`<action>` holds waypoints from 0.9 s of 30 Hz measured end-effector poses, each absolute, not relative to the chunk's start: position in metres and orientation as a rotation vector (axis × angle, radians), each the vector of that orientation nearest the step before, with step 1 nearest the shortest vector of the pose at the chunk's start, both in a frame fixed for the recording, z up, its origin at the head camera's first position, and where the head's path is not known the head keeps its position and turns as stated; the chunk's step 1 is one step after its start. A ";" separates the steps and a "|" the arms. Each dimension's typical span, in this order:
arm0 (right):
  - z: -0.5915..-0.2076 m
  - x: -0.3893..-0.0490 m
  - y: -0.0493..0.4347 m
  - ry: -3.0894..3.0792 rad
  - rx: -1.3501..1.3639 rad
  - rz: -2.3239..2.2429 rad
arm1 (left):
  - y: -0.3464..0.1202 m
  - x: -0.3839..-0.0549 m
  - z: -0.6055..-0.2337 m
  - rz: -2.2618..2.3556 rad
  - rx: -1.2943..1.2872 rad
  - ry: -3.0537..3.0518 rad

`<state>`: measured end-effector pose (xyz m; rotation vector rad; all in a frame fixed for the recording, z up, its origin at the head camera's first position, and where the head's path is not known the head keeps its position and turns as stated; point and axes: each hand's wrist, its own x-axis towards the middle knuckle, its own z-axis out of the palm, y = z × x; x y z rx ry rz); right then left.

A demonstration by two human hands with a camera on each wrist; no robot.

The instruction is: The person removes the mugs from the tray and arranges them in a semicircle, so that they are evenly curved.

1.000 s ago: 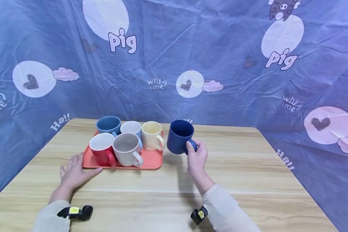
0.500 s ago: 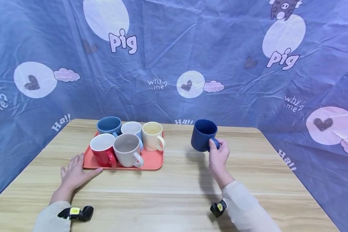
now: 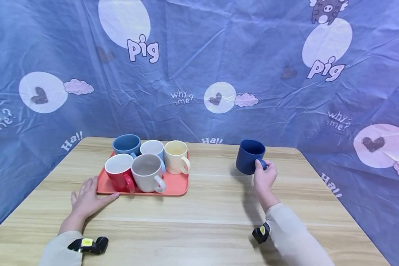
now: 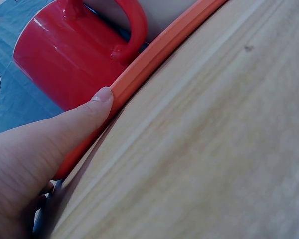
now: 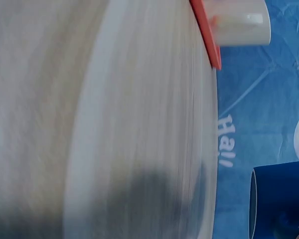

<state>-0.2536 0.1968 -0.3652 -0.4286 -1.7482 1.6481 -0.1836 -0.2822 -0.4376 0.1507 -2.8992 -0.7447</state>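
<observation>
My right hand [image 3: 265, 178] pinches the handle of a dark blue mug [image 3: 245, 161] over the right part of the table. The mug is held upright, and in the right wrist view its base stands clear above the tabletop. My left hand [image 3: 86, 201] lies with spread, straight fingers at the near left corner of a coral-red tray [image 3: 174, 189]. In the left wrist view its thumb [image 4: 92, 107] touches the tray's rim beside a red mug [image 4: 72, 55].
On the tray, a grey-white mug [image 3: 145, 179] stands beside the red one. Behind them are a teal-blue mug [image 3: 121, 148], a light blue mug [image 3: 149, 150] and a cream mug [image 3: 174, 162]. A printed blue cloth [image 3: 193, 66] hangs along the wooden table's [image 3: 199, 225] back edge.
My right hand has carried the dark blue mug rightward, away from the tray. The left hand and the mugs on the tray keep their places.
</observation>
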 end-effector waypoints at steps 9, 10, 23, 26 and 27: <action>-0.363 -0.278 0.216 -1.712 -0.495 1.662 | -0.283 -0.184 -0.438 -0.743 0.164 -2.902; -0.363 -0.280 0.218 -1.712 -0.501 1.666 | -0.283 -0.184 -0.438 -0.742 0.167 -2.902; -0.377 -0.304 0.239 -1.761 -0.581 1.605 | -0.281 -0.184 -0.437 -0.737 0.155 -2.886; -0.382 -0.307 0.241 -1.775 -0.594 1.609 | -0.281 -0.184 -0.436 -0.737 0.162 -2.887; -0.383 -0.307 0.241 -1.774 -0.603 1.611 | -0.281 -0.183 -0.436 -0.740 0.165 -2.889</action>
